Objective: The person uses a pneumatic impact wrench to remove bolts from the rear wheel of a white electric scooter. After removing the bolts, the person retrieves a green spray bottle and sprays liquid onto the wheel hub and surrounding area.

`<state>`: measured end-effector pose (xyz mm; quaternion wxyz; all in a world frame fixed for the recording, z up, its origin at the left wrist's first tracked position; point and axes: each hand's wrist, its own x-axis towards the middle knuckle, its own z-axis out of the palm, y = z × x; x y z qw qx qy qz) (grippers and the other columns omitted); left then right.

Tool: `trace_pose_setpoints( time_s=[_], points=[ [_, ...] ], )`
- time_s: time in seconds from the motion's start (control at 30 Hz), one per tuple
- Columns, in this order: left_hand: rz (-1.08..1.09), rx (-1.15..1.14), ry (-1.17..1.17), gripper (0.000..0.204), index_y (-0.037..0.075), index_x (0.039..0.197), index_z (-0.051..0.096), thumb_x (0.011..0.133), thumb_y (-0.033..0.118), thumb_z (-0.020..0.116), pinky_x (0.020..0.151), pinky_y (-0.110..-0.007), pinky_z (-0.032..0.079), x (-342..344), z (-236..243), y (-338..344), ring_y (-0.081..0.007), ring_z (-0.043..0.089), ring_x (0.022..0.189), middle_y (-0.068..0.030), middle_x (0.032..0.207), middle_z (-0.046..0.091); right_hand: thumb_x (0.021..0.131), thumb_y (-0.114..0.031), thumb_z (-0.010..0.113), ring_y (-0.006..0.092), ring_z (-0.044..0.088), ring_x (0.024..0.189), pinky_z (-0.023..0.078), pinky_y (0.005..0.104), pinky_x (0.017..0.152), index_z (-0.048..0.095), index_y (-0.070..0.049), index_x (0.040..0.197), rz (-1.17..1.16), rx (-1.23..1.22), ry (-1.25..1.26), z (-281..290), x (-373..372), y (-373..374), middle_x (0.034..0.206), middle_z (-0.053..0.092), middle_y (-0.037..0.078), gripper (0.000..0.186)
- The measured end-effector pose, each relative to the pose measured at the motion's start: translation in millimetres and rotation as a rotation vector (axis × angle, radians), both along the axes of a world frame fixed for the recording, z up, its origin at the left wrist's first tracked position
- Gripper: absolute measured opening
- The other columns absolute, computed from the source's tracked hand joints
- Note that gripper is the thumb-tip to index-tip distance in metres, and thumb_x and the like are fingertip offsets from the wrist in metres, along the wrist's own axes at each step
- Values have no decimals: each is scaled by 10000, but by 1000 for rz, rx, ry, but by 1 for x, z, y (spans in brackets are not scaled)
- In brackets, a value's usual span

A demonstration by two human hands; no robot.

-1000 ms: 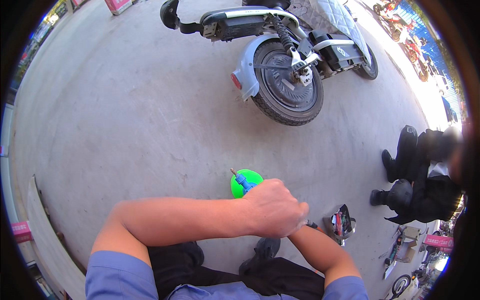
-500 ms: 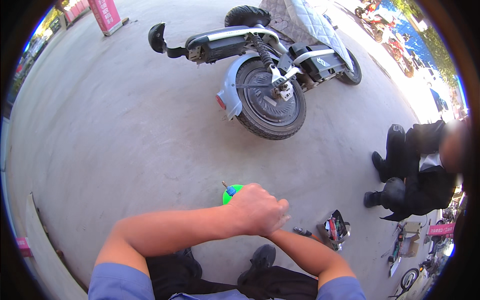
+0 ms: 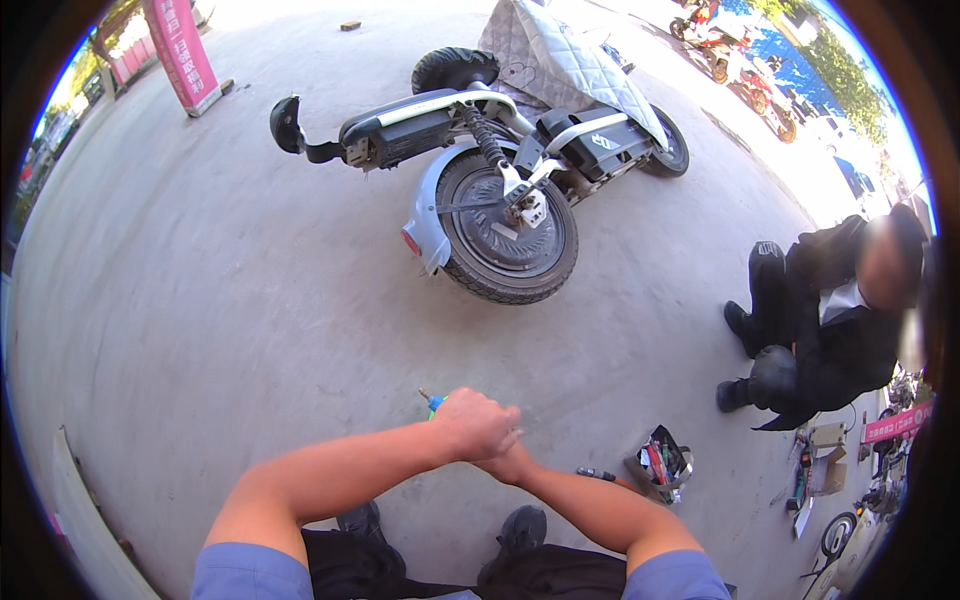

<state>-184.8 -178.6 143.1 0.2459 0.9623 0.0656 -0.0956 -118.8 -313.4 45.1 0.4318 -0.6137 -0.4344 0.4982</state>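
I am holding my left grip (image 3: 472, 424) curled, knuckles up, and it is overlapping my right grip (image 3: 505, 462), so the 2 are touching and the left is covering most of the right. The left is plainly bending its fingers, but the far side is hiding, so I cannot tell whether either grip is spread, pressed together or pinching anything, nor which of the 2 is carrying the tool. A blue tool (image 3: 436, 404) with a brass-coloured tip is poking out just beyond the left grip, on its upper left side; the rest is hiding behind the fingers. A sliver of a green object (image 3: 432, 414) is showing right beside it. My 2 bare forearms are coming in from below, out of blue sleeves (image 3: 250, 572), above 2 dark shoes (image 3: 523, 528). To the right, on the grey floor (image 3: 250, 300), a black-handled tool (image 3: 597, 474) is lying between my grips and an open bag (image 3: 642, 478), which is holding a jumble of items. Further right, a person in dark clothes (image 3: 838, 355) is staying low to the floor, near a cardboard box (image 3: 832, 476). Ahead, well apart from my grips, a two-wheeler (image 3: 590, 140) is showing me its large black wheel (image 3: 508, 238), and a quilted cover (image 3: 590, 70) is draping its front. A pink stand (image 3: 183, 60) is standing at the far left
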Motion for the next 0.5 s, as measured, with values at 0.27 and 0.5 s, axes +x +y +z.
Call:
trace_pose_setpoints(
  time_s=[0.27, 0.5],
  points=[
    [-16, -22, -96, 405, 62, 761, 610, 873, 451, 590, 519, -435, 470, 9, 61, -10, -325, 617, 540, -114, 569, 612, 841, -214, 691, 242, 616, 1003, 490, 390, 838, 626, -12, 1082, -16, -42, -20, -31, 8, -18, 1090, 658, 139, 321],
    [21, 57, -182, 330, 72, 788, 607, 816, 397, 653, 710, -411, 470, -5, -25, 0, -281, 619, 788, -85, 774, 638, 807, -245, 749, 192, 606, 1025, 490, 380, 844, 632, -20, 1121, -31, -63, 147, -2, 0, -10, 1109, 661, 101, 403]
  ],
)
